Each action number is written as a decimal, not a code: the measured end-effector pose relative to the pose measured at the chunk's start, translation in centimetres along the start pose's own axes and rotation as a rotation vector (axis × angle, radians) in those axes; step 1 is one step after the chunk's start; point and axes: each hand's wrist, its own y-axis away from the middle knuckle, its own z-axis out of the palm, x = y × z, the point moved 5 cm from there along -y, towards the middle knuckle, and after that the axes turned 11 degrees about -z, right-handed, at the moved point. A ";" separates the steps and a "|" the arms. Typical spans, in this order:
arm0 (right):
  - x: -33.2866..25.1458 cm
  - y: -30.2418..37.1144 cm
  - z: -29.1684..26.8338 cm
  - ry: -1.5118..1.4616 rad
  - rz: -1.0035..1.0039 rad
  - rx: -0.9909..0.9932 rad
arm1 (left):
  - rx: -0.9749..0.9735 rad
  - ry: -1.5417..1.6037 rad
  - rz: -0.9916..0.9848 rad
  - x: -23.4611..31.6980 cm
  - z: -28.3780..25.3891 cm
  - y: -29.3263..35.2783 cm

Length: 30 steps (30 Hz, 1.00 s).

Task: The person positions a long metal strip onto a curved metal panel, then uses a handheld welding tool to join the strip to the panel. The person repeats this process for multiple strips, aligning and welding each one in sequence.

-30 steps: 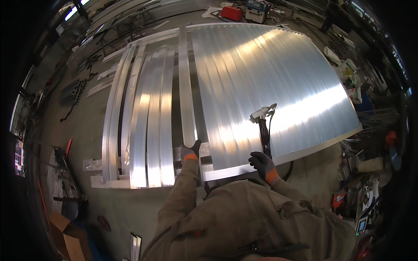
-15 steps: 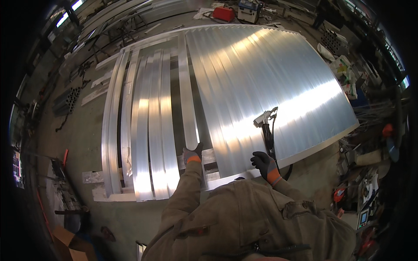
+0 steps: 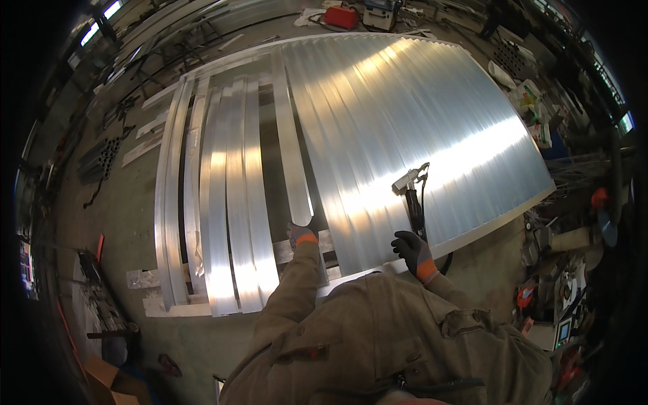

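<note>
My left hand (image 3: 302,233), in a dark glove with an orange cuff, is closed on the near end of a long aluminium slat (image 3: 291,148). The slat runs away from me, just left of a sheet of ribbed aluminium (image 3: 378,121). My right hand (image 3: 409,250), gloved alike, hovers over the near edge of the ribbed sheet with its fingers apart and slightly bent, holding nothing. Just beyond it lies what looks like a welding gun (image 3: 408,182), with a silver head, a black grip and a cable running toward me.
Several more slats (image 3: 233,189) lie on the frame (image 3: 179,310) to the left, with gaps showing the floor. A red case (image 3: 341,17) stands beyond the far edge. Tubes (image 3: 100,162) lie on the floor at left, and an open cardboard box (image 3: 118,388) is at lower left.
The slat's near end has shifted slightly right, and my left hand now grips more from its left and underneath. My right hand has hardly moved. The whole view has shifted a little.
</note>
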 end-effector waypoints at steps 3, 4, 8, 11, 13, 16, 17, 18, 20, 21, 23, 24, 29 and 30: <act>0.1 0.0 -0.3 -0.005 -0.019 0.020 | 0.008 0.077 0.106 -0.7 1.8 -2.3; 0.2 0.0 -0.5 -0.002 0.005 0.038 | 0.001 0.100 0.187 -0.6 2.3 -3.4; -0.2 -1.2 -2.7 0.090 0.014 0.139 | 0.173 0.022 0.324 -1.2 4.0 -6.3; -0.2 -2.7 -6.0 0.097 0.084 0.261 | 0.120 -0.128 0.268 -0.9 4.9 -6.6; 0.0 -4.2 -8.3 0.245 0.098 0.273 | 0.065 -0.211 0.229 -0.2 5.0 -6.1; 1.1 -7.3 -10.1 0.483 -0.023 0.225 | 0.040 -0.275 0.193 0.8 4.7 -5.4; 2.0 -8.4 -10.6 0.571 0.022 0.210 | 0.010 -0.317 0.126 1.0 4.8 -5.5; 2.6 -9.3 -10.7 0.593 -0.002 0.179 | -0.023 -0.348 0.098 1.0 4.7 -5.4; 4.1 -11.4 -10.9 0.664 0.026 0.157 | -0.074 -0.361 0.048 1.3 4.9 -5.4; 4.8 -12.4 -10.7 0.723 0.026 0.150 | -0.068 -0.422 0.052 1.6 4.9 -5.3; 5.6 -14.1 -10.1 0.860 -0.028 0.100 | -0.051 -0.474 0.033 2.0 5.3 -4.9; 6.1 -14.7 -9.8 0.851 -0.025 0.086 | -0.056 -0.508 0.044 2.3 5.4 -4.7; 8.0 -16.5 -9.1 0.915 0.036 0.039 | -0.081 -0.552 0.021 3.2 5.7 -4.1; 8.3 -17.0 -9.1 1.013 0.065 0.040 | -0.060 -0.562 0.040 3.3 5.7 -4.0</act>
